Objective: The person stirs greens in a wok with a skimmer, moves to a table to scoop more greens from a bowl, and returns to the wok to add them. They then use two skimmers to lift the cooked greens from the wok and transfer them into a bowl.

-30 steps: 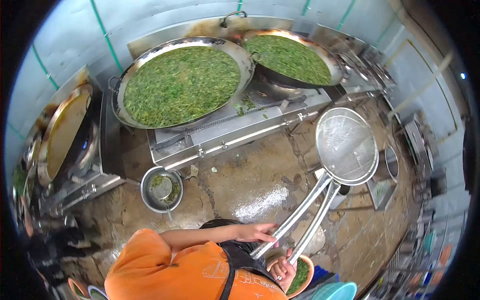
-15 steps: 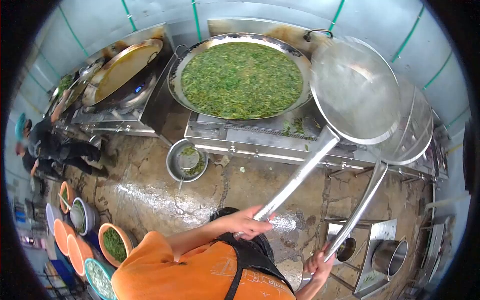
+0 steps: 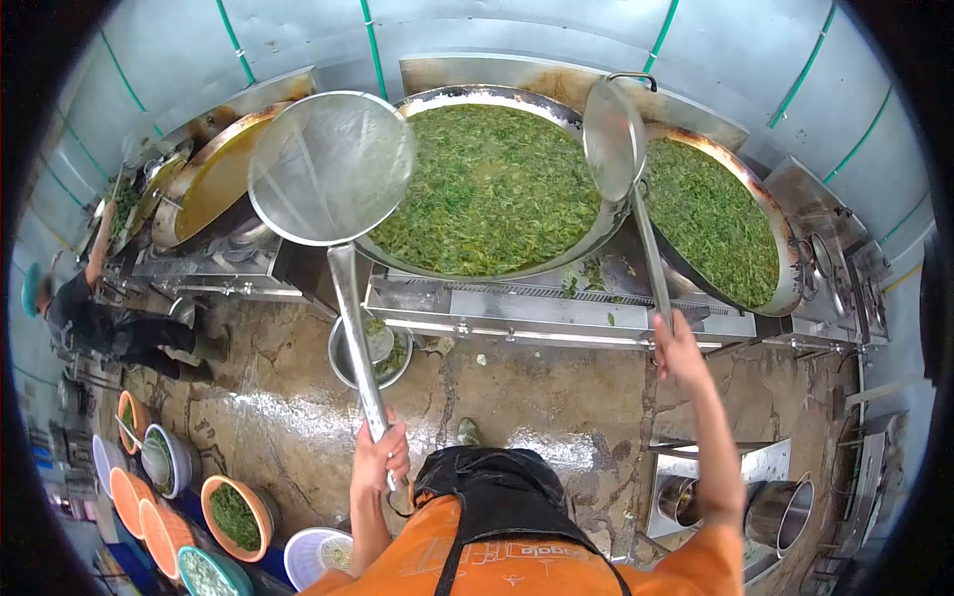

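Observation:
My left hand (image 3: 380,457) is closed round the metal handle of a large round mesh skimmer (image 3: 331,169). Its fine mesh is raised in front of the gap between the left and middle woks. In my right hand (image 3: 679,350) is the handle of a second mesh skimmer (image 3: 612,139), held edge-on beside the right rim of the middle wok (image 3: 497,96). Green leaves (image 3: 487,189) in liquid fill that wok. More chopped greens (image 3: 711,219) fill the right wok (image 3: 790,263). Both skimmers look bare of greens.
A wok of yellow-brown liquid (image 3: 221,179) sits on the left stove. On the wet floor stands a metal bowl (image 3: 338,360) with greens and a ladle. Baskets, one an orange tub (image 3: 207,497), line the lower left; metal pots (image 3: 780,517) stand lower right. A co-worker (image 3: 119,323) is far left.
The left skimmer has swung from the right side across to the left of the middle wok. The right skimmer has shifted left and turned edge-on, and the right wok's greens now show.

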The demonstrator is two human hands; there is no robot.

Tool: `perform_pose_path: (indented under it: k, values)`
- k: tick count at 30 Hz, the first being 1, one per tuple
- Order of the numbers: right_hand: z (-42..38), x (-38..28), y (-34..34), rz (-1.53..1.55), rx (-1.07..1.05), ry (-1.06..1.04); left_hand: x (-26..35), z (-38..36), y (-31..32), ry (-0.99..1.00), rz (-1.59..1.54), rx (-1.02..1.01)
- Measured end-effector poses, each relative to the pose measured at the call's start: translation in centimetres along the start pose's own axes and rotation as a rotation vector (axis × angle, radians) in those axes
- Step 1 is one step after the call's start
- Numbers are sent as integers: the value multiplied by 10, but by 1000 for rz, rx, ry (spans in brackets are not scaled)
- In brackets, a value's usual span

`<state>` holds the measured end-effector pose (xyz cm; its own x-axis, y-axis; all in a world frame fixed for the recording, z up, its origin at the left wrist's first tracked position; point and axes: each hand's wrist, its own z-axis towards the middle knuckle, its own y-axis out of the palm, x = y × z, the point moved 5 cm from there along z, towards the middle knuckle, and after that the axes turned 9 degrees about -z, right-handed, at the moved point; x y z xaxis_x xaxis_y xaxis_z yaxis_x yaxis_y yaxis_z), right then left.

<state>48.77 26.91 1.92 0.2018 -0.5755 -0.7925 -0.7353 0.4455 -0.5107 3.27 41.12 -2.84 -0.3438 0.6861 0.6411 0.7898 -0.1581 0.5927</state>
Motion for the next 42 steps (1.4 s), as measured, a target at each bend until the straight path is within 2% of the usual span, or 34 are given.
perform_pose_path:
  k: [2, 4, 5, 7, 10, 12, 14, 16, 19, 22, 26, 30, 33, 36, 38, 40, 42]
  values:
    - [21, -17, 6, 35, -139, 168, 9, -5, -16, 59, 1, 110]
    - [23, -30, 7, 236, -288, 311, 13, -4, -30, 79, -4, 117]
    - [23, -34, 1, 237, -286, 308, 15, -4, -34, 91, -16, 126]
    - [23, -40, 1, 430, -496, 466, 15, -3, -46, 100, -39, 155]
    - [26, -51, 10, 488, -613, 555, 18, 1, -50, 114, -60, 147]
    - [33, -52, 30, 531, -647, 533, 23, 0, -43, 131, -57, 155]
    - [44, -50, 53, 725, -802, 505, 25, 2, -35, 101, -61, 179]
    - [49, -46, 68, 799, -765, 521, 27, 6, -28, 98, -63, 185]
    - [54, -32, 90, 981, -805, 421, 35, 17, -10, 100, -47, 188]
    - [50, -19, 107, 1039, -780, 350, 46, 33, 6, 95, -65, 214]
    - [41, -10, 133, 1122, -754, 293, 62, 49, 19, 53, -85, 146]
    - [31, -7, 160, 1227, -760, 189, 81, 61, 20, -5, 34, 140]
    - [24, -7, 180, 1340, -745, 137, 97, 65, 25, -6, 254, 144]
    - [20, -9, 199, 1357, -784, 13, 101, 68, 26, -68, 299, 79]
    - [16, -12, 209, 1333, -766, 15, 104, 70, 32, -101, 293, 40]
    - [16, -10, 213, 1144, -615, -5, 102, 73, 33, -194, 267, -13]
    - [21, -1, 219, 1096, -619, -1, 104, 76, 36, -207, 224, -20]
